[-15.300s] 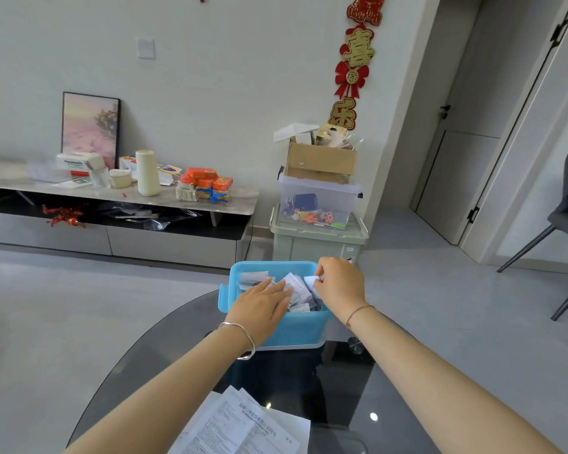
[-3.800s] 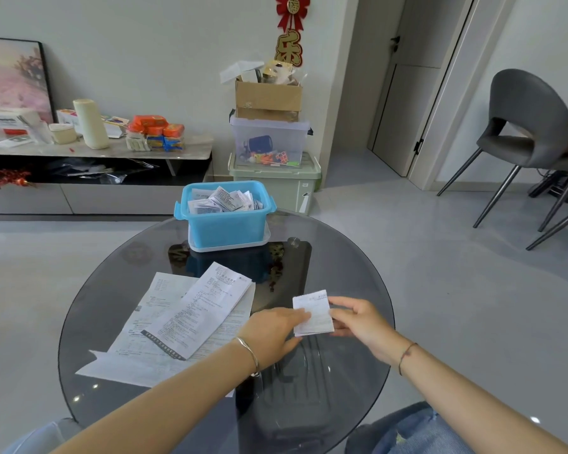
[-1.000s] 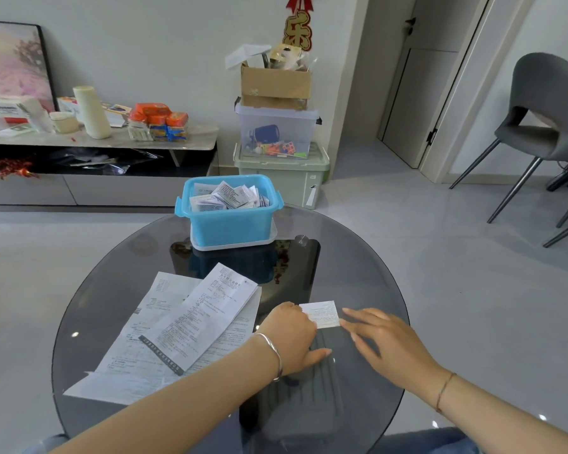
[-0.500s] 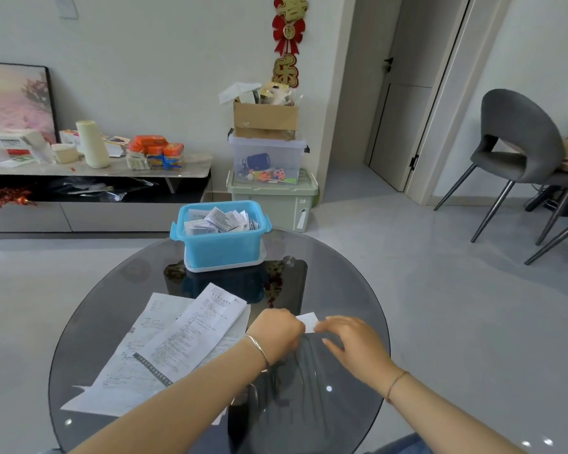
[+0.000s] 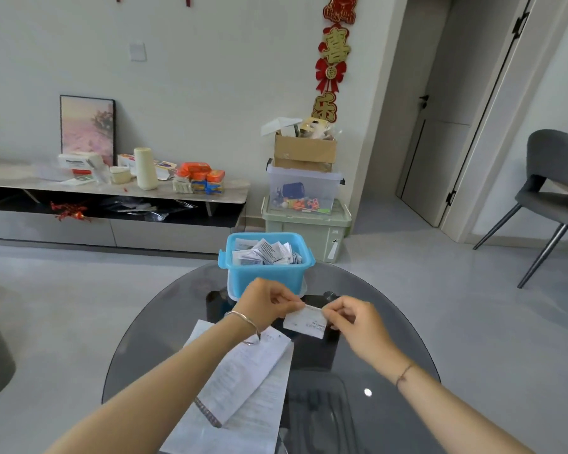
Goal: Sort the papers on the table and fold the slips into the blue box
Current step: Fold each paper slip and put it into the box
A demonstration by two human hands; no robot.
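Head view, just below the middle of the frame: both hands hold one small white slip (image 5: pixel 305 322) in the air above the round glass table (image 5: pixel 391 339). The left hand (image 5: pixel 269 304) has its fingers curled and pinches the slip's upper left corner between thumb and fingertips. The right hand (image 5: pixel 354 322) pinches the slip's right edge, fingers bent inward. The slip spans the gap between the two hands, hanging below the pinch points with its printed lower part tilted toward the lower right. Whether it is already folded cannot be told.

Directly above the hands in the frame, the blue box (image 5: pixel 263 280) stands at the far edge of the table, open-topped and heaped with folded slips (image 5: pixel 266 253). The left hand's knuckles overlap its front wall in the picture; whether they touch it is unclear.

In the lower middle, partly under the left forearm, several large printed papers (image 5: pixel 243 381) lie overlapping on the glass.

Upper left shows a low sideboard (image 5: pixel 112 191) with clutter on top. A stack of storage bins (image 5: pixel 305 204) stands behind the blue box, and a grey chair (image 5: pixel 551 191) sits at the right edge.
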